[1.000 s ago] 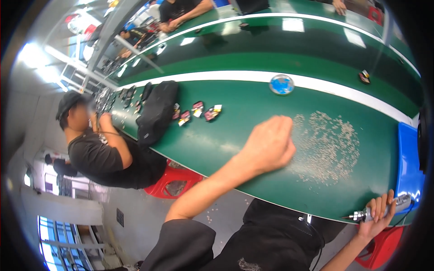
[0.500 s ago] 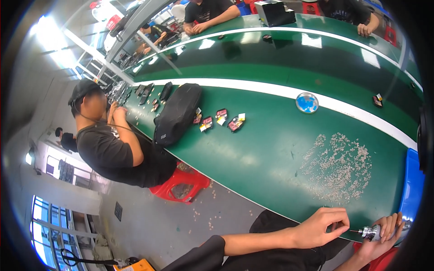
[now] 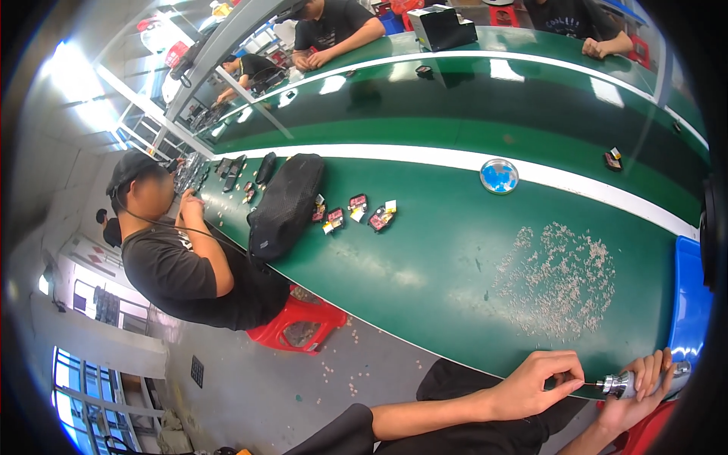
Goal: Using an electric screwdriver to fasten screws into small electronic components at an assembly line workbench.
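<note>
At the table's near edge my left hand is closed in a pinch, thumb against forefinger. Its fingertips meet the end of a thin bit; anything small between them is too tiny to make out. My right hand wraps round a silver-grey electric screwdriver, a cylinder lying almost level with its bit toward my left hand. Just beyond both hands, many tiny pale metallic pieces lie scattered on the green table.
A blue bin stands at the right. Farther back are a round dish with blue contents, several small black-and-red parts and a black bag. A person sits at left on a red stool; others sit across the belt.
The whole view has shifted slightly, moving the table things a little leftward. Both hands keep the same pose, the pinch still at the bit's tip.
</note>
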Demonstrator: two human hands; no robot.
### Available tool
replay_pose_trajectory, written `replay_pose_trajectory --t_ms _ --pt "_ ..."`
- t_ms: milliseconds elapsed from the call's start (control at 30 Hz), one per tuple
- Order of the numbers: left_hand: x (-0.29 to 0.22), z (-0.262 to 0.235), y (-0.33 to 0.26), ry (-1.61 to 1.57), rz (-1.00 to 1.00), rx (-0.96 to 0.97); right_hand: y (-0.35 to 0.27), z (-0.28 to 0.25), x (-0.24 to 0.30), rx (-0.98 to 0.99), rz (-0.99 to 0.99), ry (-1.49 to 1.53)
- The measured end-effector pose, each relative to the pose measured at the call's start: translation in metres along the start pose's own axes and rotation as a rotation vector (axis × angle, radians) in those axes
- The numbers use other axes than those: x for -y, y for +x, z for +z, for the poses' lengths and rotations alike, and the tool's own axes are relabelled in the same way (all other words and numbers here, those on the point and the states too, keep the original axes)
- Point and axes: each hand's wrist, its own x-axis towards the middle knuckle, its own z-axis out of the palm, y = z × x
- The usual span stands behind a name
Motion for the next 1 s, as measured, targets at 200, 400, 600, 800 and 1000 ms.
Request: replay_pose_trajectory --t_ms 200,400,600,800,1000 --pt "0.001 0.001 0.0 0.025 -0.015 0.007 -0.002 0.011 -0.002 -0.033 0.037 0.051" --pt "-0.002 0.003 0.002 0.033 -0.055 0.011 -0.007 0.021 -0.005 -0.039 0.044 0.075" --pt "0.007 0.0 0.003 -0.006 -0.071 -0.009 -0.003 0.023 -0.016 -0.119 0.028 0.026" --pt "0.012 0.015 0.011 0.258 0.154 -0.102 0.0 0.007 -0.007 0.022 0.027 -0.043" --pt "0.021 0.022 0.017 0.571 0.438 -0.097 0.006 -0.005 0.001 0.106 0.101 0.007"
